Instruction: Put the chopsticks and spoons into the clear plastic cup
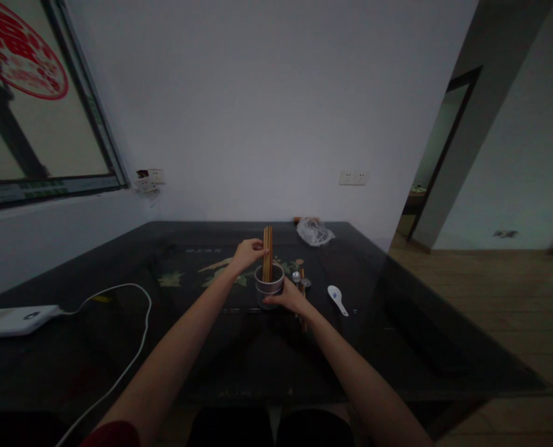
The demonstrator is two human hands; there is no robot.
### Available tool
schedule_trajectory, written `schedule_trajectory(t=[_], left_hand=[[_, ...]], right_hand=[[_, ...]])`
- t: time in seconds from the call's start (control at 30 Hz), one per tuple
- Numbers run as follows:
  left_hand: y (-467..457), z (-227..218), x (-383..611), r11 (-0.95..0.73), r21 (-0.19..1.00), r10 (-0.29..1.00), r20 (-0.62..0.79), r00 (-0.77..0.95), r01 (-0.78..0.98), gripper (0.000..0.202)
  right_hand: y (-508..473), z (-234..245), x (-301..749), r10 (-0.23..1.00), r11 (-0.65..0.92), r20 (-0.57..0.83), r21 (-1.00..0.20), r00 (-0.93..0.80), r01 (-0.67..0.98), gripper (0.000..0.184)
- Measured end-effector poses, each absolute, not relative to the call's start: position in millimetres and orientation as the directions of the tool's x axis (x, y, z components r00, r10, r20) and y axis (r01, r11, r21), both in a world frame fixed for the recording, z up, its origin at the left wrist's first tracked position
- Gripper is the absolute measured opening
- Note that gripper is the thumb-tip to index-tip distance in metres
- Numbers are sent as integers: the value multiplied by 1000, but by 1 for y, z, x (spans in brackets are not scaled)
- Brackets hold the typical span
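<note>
Dark table under both hands. Metal cup gripped at its near side by right hand. Chopsticks stand upright in cup, pinched by left hand. White spoon lies right of right hand.

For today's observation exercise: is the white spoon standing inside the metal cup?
No, the white spoon lies flat on the table, right of the metal cup, which holds only chopsticks.
</note>
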State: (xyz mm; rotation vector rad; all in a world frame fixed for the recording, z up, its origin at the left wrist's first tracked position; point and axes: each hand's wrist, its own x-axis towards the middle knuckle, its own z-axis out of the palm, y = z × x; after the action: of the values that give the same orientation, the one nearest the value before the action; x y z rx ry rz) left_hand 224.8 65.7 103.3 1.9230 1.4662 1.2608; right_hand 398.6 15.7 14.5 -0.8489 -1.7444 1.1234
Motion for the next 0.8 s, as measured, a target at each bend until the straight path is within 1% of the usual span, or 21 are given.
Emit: schedule_trajectory(t=[0.13, 0.37, 0.5, 0.6, 0.8], left_hand=[[64, 103, 226, -345, 813, 924, 383, 15, 469, 30], [50, 108, 221, -414, 811, 881, 472, -43, 413, 30], [34, 106, 217, -449, 828, 832, 524, -180, 335, 27], [17, 102, 218, -475, 840, 799, 536, -273, 262, 28], [-7, 99, 227, -483, 844, 798, 534, -280, 232, 27]], right_hand=[[15, 17, 399, 876, 350, 290, -932, -385, 95, 93], [17, 12, 399, 872, 350, 289, -932, -395, 90, 97], [19, 11, 399, 853, 365, 311, -930, -420, 53, 103], [18, 14, 400, 837, 381, 330, -924, -437, 30, 108], [19, 14, 403, 850, 357, 304, -933, -431, 47, 109]])
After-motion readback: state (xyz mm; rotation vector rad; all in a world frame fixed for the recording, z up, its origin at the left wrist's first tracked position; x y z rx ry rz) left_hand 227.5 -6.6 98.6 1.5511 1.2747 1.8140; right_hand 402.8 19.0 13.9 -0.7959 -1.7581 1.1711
